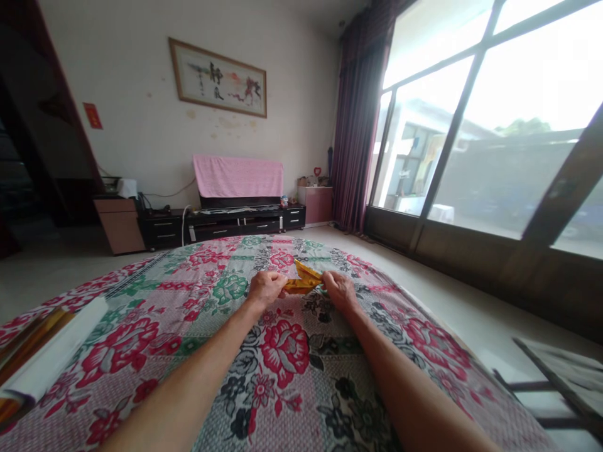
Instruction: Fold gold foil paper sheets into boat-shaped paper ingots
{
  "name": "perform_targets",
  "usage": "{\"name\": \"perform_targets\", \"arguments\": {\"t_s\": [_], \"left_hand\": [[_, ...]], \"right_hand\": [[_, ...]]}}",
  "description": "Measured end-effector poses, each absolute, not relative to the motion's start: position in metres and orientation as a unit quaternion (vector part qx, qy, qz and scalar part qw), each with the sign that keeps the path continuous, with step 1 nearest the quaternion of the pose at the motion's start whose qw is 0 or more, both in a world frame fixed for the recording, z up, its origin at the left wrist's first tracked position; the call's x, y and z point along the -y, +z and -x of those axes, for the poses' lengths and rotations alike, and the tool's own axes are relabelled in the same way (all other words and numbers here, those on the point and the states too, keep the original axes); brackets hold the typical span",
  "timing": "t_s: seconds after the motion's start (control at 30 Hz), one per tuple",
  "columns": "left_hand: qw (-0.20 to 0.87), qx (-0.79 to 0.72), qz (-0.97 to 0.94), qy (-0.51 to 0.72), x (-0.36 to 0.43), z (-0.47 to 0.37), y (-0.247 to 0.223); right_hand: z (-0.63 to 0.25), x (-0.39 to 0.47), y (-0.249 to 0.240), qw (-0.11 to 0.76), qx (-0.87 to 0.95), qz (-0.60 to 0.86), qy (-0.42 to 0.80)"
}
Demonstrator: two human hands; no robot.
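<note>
Pinching opposite ends of a folded, shiny gold paper piece (303,286), the left hand (266,290) and right hand (340,291) hold it above the far half of a bench (282,402) spread with red, green and grey floral cloth. One pointed flap stands up between them; fingertips hide both ends of the paper.

On the wall, a gold-framed calligraphy picture (219,78) shows a large black character, 静; the one beneath is unclear, and the small columns beside them are too fine to read. Faint marks on a red paper slip (93,116) are illegible. At the left edge, gold sheets (49,326) and white sheets (70,351) are cut off. Glare washes out the upper part of the window (499,157).
</note>
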State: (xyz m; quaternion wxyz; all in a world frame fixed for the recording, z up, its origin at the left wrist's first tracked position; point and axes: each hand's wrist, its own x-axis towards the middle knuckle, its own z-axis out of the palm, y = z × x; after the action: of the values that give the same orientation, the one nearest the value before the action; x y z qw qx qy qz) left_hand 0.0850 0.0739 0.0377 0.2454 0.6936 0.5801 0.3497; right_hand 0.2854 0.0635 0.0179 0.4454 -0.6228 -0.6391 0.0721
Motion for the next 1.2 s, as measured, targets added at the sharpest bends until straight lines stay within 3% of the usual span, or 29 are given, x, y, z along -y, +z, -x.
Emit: {"name": "perform_targets", "arguments": {"t_s": [0.4, 0.63, 1.2], "left_hand": [[0.167, -0.602, -0.705, 0.336, -0.07, -0.094, 0.035], [0.172, -0.606, -0.697, 0.343, -0.072, -0.095, 0.022], [0.165, -0.599, -0.688, 0.375, -0.074, -0.097, 0.021]], "right_hand": [[-0.284, -0.057, 0.017, 0.409, 0.735, 0.535, 0.077], [-0.287, -0.053, 0.017, 0.386, 0.784, 0.478, 0.085], [-0.286, -0.059, 0.014, 0.418, 0.756, 0.502, 0.036]]}}
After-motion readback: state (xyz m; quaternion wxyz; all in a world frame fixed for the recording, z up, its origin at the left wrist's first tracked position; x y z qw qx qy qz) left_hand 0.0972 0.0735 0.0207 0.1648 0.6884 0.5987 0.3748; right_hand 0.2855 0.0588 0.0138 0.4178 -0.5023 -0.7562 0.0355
